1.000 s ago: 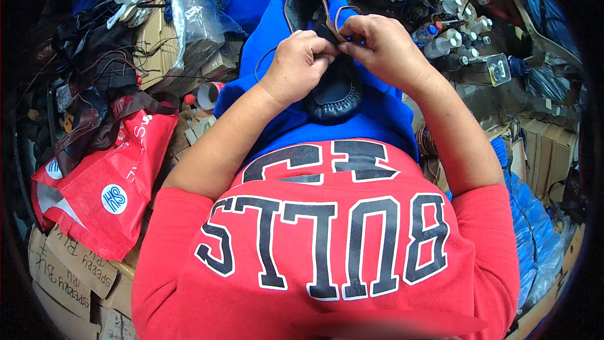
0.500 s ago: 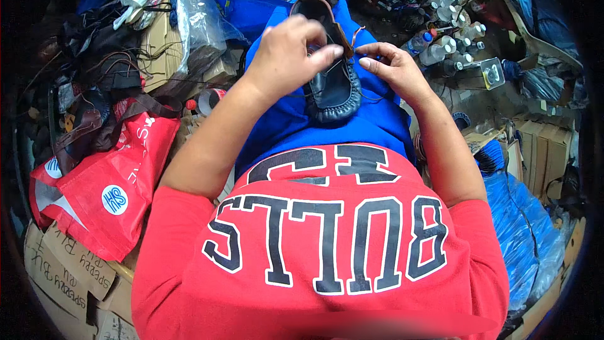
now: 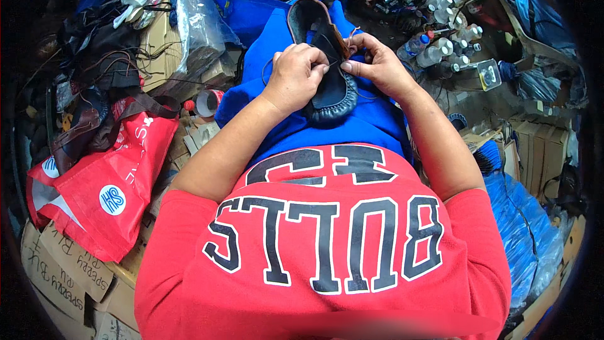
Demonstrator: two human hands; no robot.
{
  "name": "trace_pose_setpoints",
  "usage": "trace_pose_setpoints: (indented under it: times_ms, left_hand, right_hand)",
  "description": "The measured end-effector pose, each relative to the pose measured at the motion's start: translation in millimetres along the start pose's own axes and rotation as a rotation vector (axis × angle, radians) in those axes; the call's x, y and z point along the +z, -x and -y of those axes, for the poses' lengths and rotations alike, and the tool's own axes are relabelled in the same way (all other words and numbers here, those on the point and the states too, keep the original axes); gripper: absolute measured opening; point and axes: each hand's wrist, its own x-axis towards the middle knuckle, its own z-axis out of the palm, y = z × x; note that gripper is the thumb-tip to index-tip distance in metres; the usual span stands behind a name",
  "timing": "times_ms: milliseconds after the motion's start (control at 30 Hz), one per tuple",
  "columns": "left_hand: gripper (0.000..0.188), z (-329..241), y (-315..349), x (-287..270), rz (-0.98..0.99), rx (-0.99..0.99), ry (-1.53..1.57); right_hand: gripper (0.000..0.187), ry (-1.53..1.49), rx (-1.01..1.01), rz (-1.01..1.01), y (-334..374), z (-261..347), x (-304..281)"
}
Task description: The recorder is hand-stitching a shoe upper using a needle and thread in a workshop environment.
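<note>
A black moccasin-style shoe (image 3: 333, 102) lies across my lap on blue cloth (image 3: 377, 123), its gathered toe toward me and its open heel away. My left hand (image 3: 298, 77) is closed in a pinch at the shoe's left side, over the opening. A thin dark thread (image 3: 263, 70) loops out beside it and seems to run into the pinch. At the opposite edge my right hand (image 3: 379, 66) grips the shoe's side between thumb and fingers, by a brown leather part. A short brown lace (image 3: 353, 31) sticks up there. The left fingertips partly cover the shoe's inside.
Beyond my knees sits a blue bag (image 3: 245, 9). Several plastic bottles (image 3: 431, 56) stand at the right, above blue plastic wrapping (image 3: 519, 226). To the left are a red bag (image 3: 135, 182), flattened cardboard (image 3: 66, 271) and clear plastic bags (image 3: 195, 22).
My left hand has come down from above the shoe to its left side, fingers now pinched. My right hand has moved in left and closed on the shoe's edge.
</note>
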Motion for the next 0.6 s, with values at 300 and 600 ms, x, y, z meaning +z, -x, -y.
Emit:
trace_pose_setpoints:
  times_ms: [300, 600]
  left_hand:
    - [0.006, 1, -7, 12, 0.005, -0.088, 0.117]
    - [0.015, 1, -33, -19, -0.073, 0.211, 0.065]
  right_hand:
    - [0.041, 0.199, -0.085, 0.008, -7, 1, 1]
    - [0.031, -0.051, 0.115, 0.062, -4, 12, -11]
